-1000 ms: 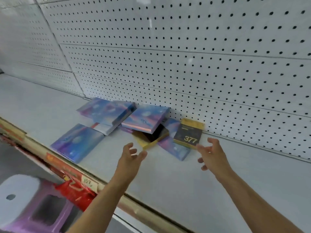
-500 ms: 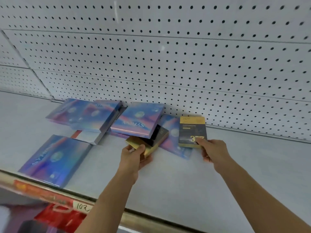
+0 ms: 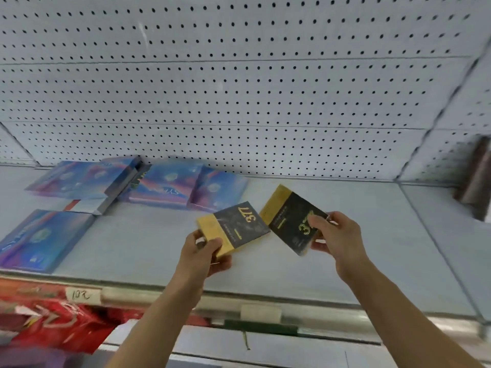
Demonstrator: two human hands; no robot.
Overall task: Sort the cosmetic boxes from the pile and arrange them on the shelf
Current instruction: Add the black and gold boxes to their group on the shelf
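Two flat black-and-gold cardboard boxes, one [image 3: 233, 229] pinched by the left hand [image 3: 203, 257], the other [image 3: 291, 221] by the right hand [image 3: 336, 237], above the white metal shelf [image 3: 332, 261].

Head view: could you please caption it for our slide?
Each hand, left and right, lifts a black-and-gold box above the shelf.

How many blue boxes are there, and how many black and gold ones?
Blue-purple boxes: 5
Black-and-gold boxes: 2, one in the left hand, one in the right hand
Total: 7
A white and red piece under the pile is unclear, so not counted.
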